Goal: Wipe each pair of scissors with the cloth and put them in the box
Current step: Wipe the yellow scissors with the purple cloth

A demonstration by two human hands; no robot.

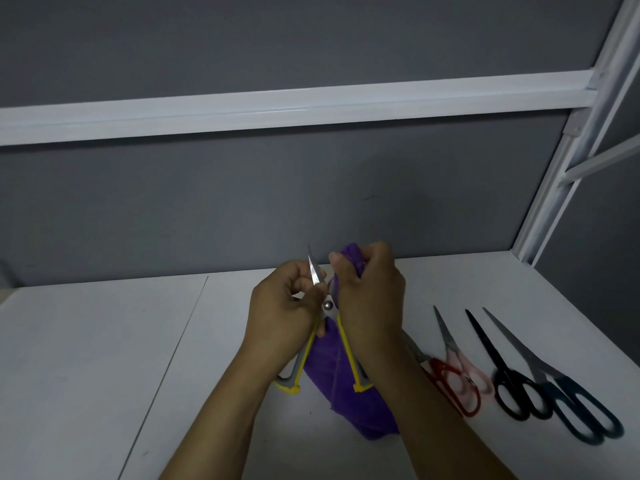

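Head view: scissors (327,305) are gripped by the left hand (280,308), cloth (329,370) clenched over a blade by the right hand (370,299), easily cut by a slip

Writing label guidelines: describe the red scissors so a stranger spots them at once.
On the white table, four scissors lie in a row right of the right forearm. The red scissors are at its left end, against the pink pair; only they have red handles.
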